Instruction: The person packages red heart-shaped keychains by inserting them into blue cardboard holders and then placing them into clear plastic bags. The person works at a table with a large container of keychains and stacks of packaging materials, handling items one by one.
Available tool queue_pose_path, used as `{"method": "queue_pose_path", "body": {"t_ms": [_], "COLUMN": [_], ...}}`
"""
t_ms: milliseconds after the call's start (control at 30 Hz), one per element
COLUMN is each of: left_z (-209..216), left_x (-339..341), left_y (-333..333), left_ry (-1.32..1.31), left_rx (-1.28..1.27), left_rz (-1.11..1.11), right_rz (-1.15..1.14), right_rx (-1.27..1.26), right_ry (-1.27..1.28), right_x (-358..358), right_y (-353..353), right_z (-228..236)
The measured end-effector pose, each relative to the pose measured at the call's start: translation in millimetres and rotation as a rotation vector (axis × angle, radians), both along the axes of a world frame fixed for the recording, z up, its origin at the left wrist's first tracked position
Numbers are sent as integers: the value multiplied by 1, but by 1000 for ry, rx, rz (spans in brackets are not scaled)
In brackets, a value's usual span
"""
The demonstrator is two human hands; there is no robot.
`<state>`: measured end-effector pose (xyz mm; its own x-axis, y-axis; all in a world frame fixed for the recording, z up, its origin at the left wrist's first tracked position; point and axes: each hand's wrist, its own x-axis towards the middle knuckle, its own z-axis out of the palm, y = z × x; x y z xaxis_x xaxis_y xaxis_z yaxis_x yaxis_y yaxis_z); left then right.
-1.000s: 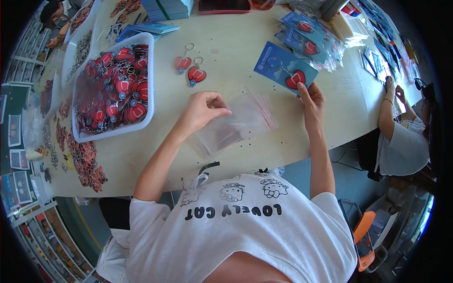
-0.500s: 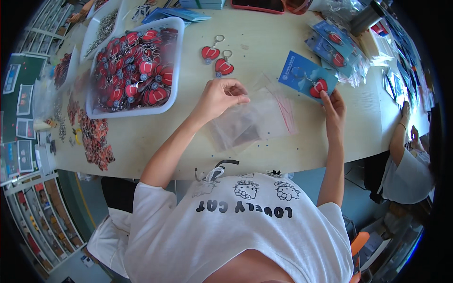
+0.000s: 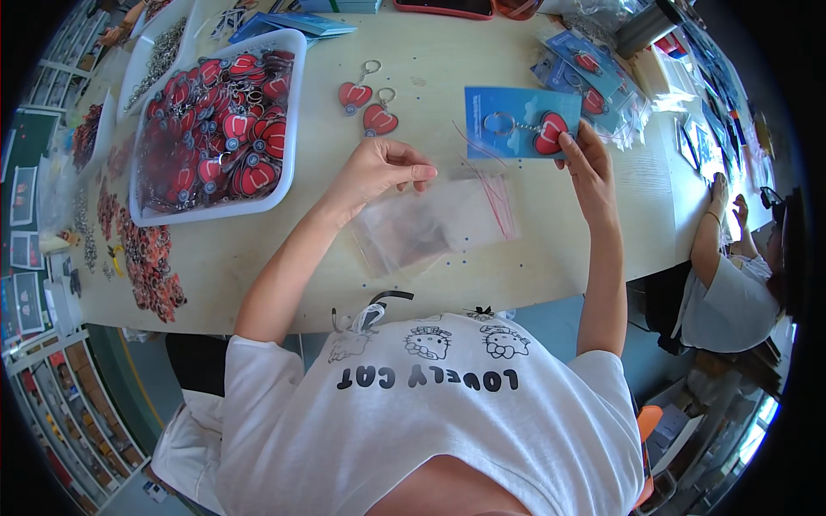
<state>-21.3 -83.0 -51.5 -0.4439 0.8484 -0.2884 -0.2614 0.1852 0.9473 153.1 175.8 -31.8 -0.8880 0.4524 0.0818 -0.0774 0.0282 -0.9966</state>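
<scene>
My right hand (image 3: 592,172) pinches the right edge of a blue backing card (image 3: 482,107). On that card lies a red heart-shaped keychain (image 3: 548,135), its chain and ring stretching left. My left hand (image 3: 387,175) is closed, thumb against fingertips, at the edge of a clear plastic bag (image 3: 452,163) that is hard to make out; its red seal line rises beside the card's left end. Below, several flat clear bags with red seal strips (image 3: 497,206) lie on the table. Two loose heart keychains (image 3: 380,119) rest beyond my left hand.
A white bin (image 3: 294,129) full of heart keychains stands at left, beside a pile of small red pieces (image 3: 151,267). Carded keychains (image 3: 585,64) are stacked at far right near a dark cylinder (image 3: 647,27). Another person (image 3: 727,292) sits at right.
My right hand has brought the card left and turned it level, closer to my left hand. The seal line of the upper bag now shows beside the card. The whole view has shifted slightly.
</scene>
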Motion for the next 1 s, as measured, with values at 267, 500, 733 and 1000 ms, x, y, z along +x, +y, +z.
{"method": "queue_pose_path", "body": {"t_ms": [267,500,733,1000], "left_z": [-4,6,2,15], "left_x": [5,3,11,2], "left_y": [6,8,16,22], "left_ry": [-24,43,89,204], "left_rx": [-5,13,96,-19], "left_rz": [-69,-83,-38,-161], "right_rz": [250,324,304,108], "right_rx": [188,178,252,137], "right_ry": [-314,-266,-341,-293], "right_x": [4,7,-9,-11], "right_y": [23,39,12,-19], "right_z": [24,29,30,19]}}
